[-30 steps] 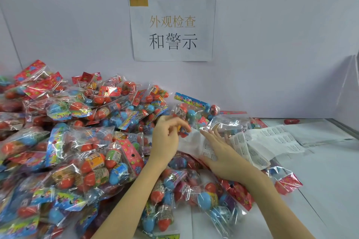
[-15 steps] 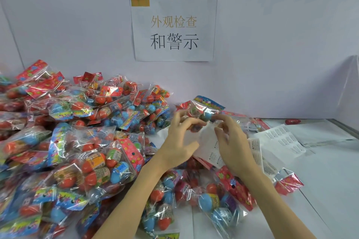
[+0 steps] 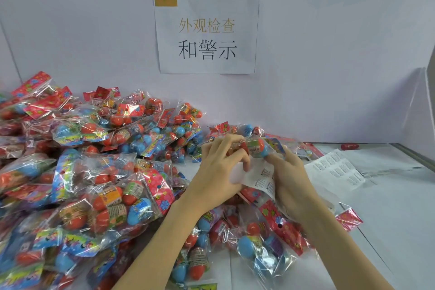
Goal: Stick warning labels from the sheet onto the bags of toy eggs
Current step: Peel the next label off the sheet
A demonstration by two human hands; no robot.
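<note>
One bag of toy eggs (image 3: 255,146) held up mid-frame, gripped by left hand (image 3: 220,167) and right hand (image 3: 290,179), fingers curled; label sheet (image 3: 262,179) pinched betw. them, partly hidden. Dozens more bags (image 3: 89,186) piled left, too many to count, cut off at edge. 2nd sheet (image 3: 336,169) on table (image 3: 388,207) at right; print unreadable.

We see a pale table (image 3: 400,231) bearing a heap of egg bags (image 3: 77,183) at left, label sheets (image 3: 336,172) at right, and 1 loose red egg (image 3: 350,146) near the wall.

A single head-worn view looks forward and down from close above both hands, left hand (image 3: 217,172) and right hand (image 3: 290,180), facing the wall (image 3: 329,54) beyond them.
</note>
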